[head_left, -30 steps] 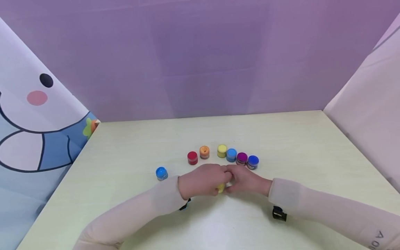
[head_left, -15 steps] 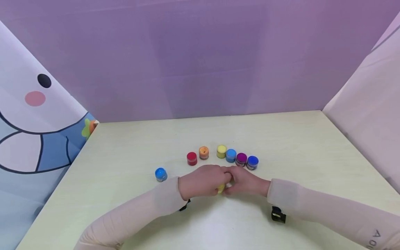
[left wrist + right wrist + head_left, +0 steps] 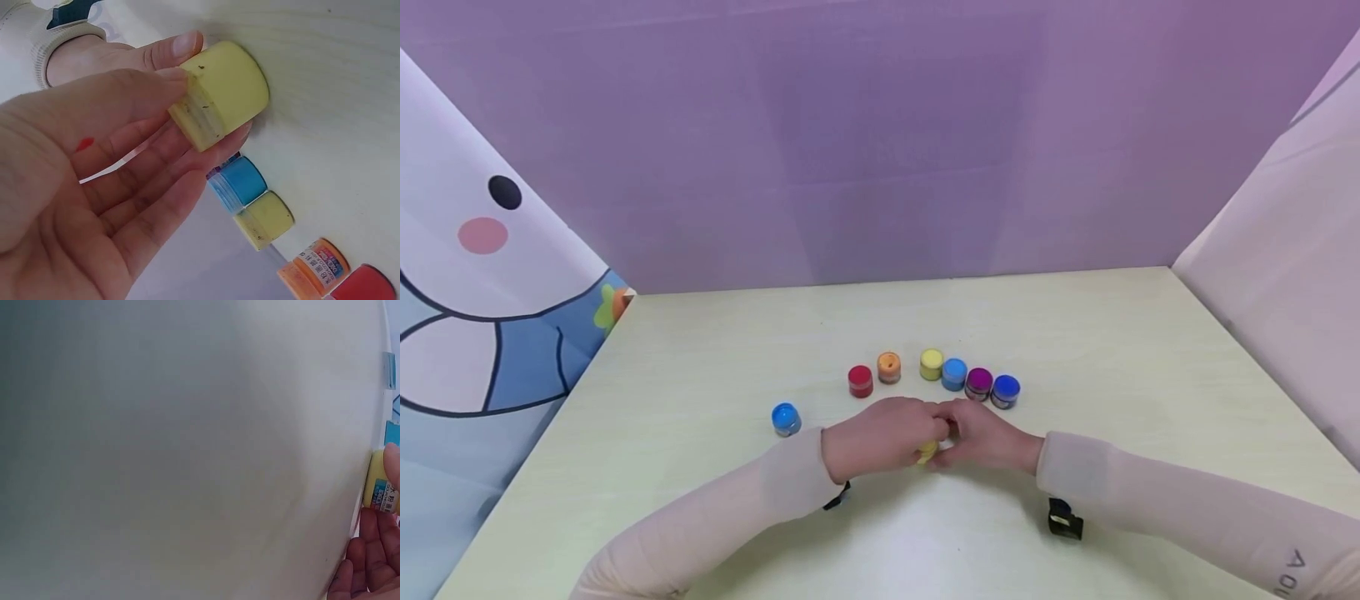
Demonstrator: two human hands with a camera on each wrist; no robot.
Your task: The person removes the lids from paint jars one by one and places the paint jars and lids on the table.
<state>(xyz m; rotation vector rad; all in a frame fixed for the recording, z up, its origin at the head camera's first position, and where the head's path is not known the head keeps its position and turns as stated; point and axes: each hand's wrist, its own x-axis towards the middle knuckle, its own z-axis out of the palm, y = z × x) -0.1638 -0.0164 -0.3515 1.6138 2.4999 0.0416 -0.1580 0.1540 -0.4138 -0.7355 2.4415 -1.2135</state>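
Note:
A small yellow paint jar (image 3: 231, 81) with a cloudy, paint-marked upper rim is between my two hands. In the left wrist view, my left hand (image 3: 75, 175) has its thumb against the jar near that rim, its other fingers spread behind. My right hand (image 3: 988, 437) reaches in from the opposite side and grips the jar, its thumb (image 3: 186, 45) on the yellow side. From above, the hands meet and cover most of the jar (image 3: 927, 452). At the right wrist view's edge, part of the jar (image 3: 378, 484) and its label show beside fingers.
Beyond the hands stand red (image 3: 861, 381), orange (image 3: 889, 367), yellow (image 3: 932, 364), light blue (image 3: 954, 374), purple (image 3: 979, 383) and dark blue (image 3: 1005, 391) paint jars. Another blue jar (image 3: 786, 419) stands left, near the left sleeve. A purple backdrop (image 3: 910, 142) rises behind the table (image 3: 737, 342).
Both hands and the yellow jar have shifted very slightly left, still together. The other jars have kept their places on the table.

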